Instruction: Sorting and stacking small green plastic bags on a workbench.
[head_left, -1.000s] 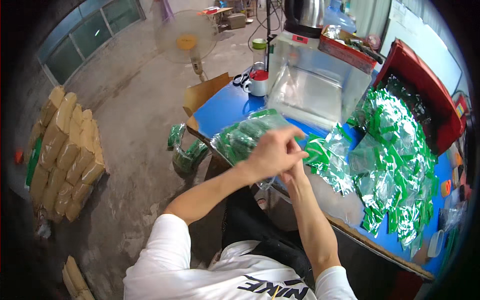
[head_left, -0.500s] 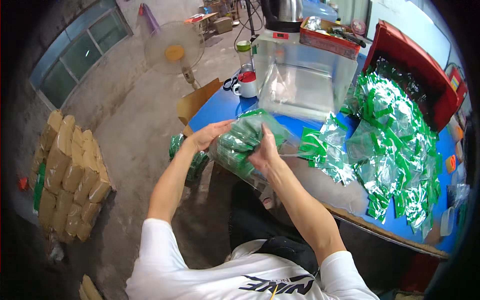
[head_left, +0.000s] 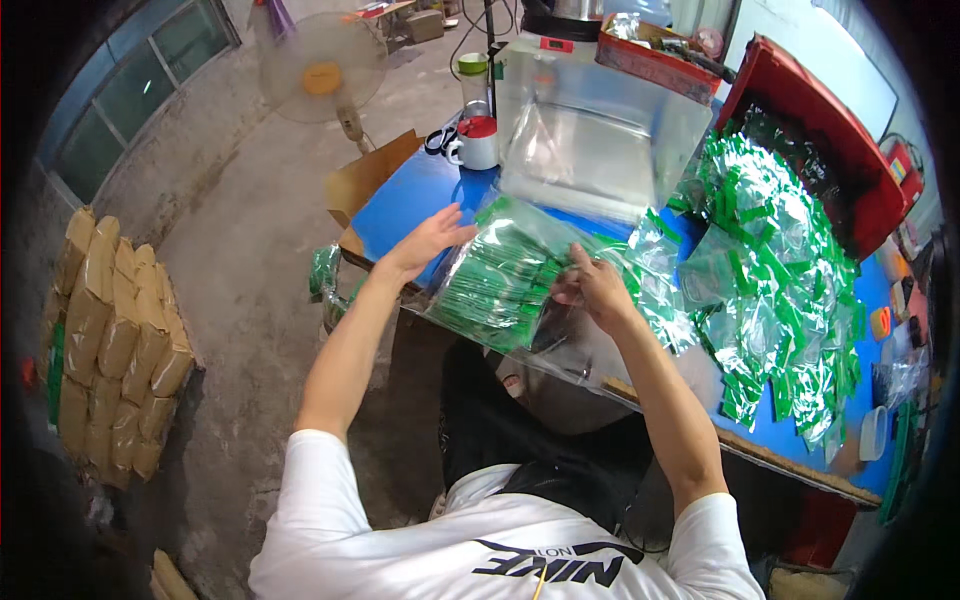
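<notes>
A large clear plastic bag (head_left: 492, 283) packed with rows of small green-and-clear packets lies at the front edge of the blue table. Just left of its upper corner is my left hand (head_left: 432, 243), open, with fingers stretched toward the bag and their tips close to its side. My right hand (head_left: 598, 288) is closed at the bag's right side, thumb and fingers pinching the loose clear plastic there. Some of the right fingertips are hidden. Right of that hand, loose green-edged clear packets (head_left: 650, 265) lie near a big heap of the same packets (head_left: 775, 260).
Behind the bag stand a clear box (head_left: 600, 130) and a white mug with a red lid (head_left: 478, 143). A red crate (head_left: 825, 130) lies tipped behind the heap. Filled packs (head_left: 325, 270) sit below the table's left edge. Brown bundles (head_left: 115, 350) are stacked on the floor, left.
The packed bag has gone from being held between both hands to lying flatter on the table edge. My left hand has come off it; my right hand has shifted right along its side.
</notes>
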